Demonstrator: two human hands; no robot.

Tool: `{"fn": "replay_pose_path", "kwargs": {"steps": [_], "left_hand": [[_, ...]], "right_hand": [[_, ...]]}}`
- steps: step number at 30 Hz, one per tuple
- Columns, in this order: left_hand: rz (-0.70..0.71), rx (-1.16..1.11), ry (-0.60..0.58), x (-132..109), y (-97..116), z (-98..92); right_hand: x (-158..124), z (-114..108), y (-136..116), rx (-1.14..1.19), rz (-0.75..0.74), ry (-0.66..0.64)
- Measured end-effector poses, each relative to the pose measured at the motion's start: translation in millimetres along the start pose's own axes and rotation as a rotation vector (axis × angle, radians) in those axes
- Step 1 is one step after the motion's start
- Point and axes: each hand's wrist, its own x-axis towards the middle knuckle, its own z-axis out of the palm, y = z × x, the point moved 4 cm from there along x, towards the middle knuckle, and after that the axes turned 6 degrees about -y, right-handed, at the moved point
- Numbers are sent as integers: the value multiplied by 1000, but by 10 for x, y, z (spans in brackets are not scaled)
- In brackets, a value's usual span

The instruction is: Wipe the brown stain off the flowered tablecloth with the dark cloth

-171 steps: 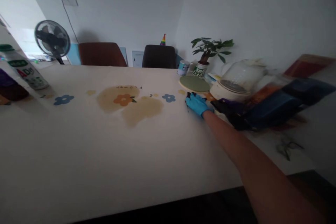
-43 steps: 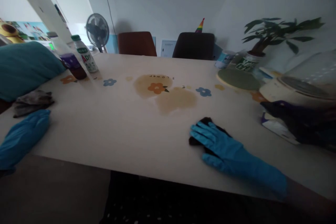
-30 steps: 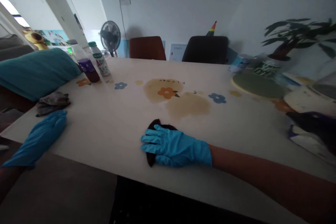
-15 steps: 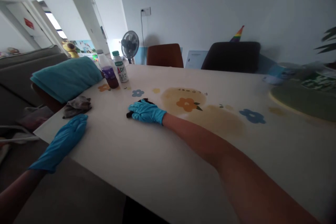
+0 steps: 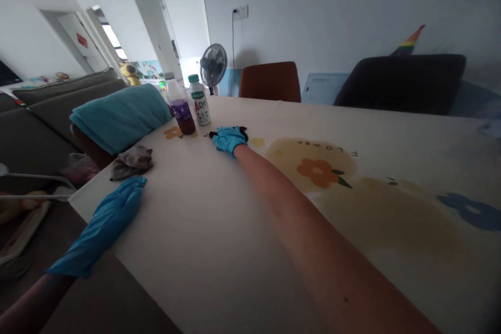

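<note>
- The dark cloth (image 5: 240,130) lies far out on the worktop (image 5: 219,250), directly under the right hand (image 5: 229,139). Only a dark edge of it shows, past the knuckles on the far side and at the fingertips.
- The right hand lies palm down on the cloth with its fingers side by side, not gripping. They point left, towards the purple-drink bottle (image 5: 181,112) and the green-capped bottle (image 5: 199,108) just beside it.
- The right arm is stretched nearly straight, running diagonally from the near right edge to the far left.
- The left hand (image 5: 113,216) is well apart from the cloth. It rests flat with its fingers together on the near left corner of the worktop.
- A crumpled grey rag (image 5: 131,162) sits just beyond the left fingertips, not touching them. A teal cushion (image 5: 121,115) lies past it.
</note>
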Motion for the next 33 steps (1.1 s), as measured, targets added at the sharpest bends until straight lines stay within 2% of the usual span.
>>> {"fn": "replay_pose_path", "kwargs": {"steps": [3,6,12,16,21,24,27,30,33], "left_hand": [[-19,-122,-8,-42,16,-2],[-9,-114,-58,-85,77,-38],[-12,-83,-84,-100,224,-189],[-20,-70,-151,-124,317,-261],[12,-95,-160,-133,351,-290],[31,-90,-146,-111,324,-268],[41,-85,-111,-84,294,-243],[60,-87,-97,-69,287,-215],[78,-94,-102,-67,293,-181]], "right_hand": [[-14,7,-103,10,-62,-8],[-154,32,-331,17,-198,-71],[-706,173,-909,2,-465,-200],[-1433,221,-1114,-10,-661,-203],[-2769,69,-1029,48,-872,-87],[-3486,-86,-847,119,-888,-76],[-3963,-184,-676,156,-869,-106],[-4149,-132,-519,100,-677,-98],[-4119,31,-431,70,-501,-68]]}}
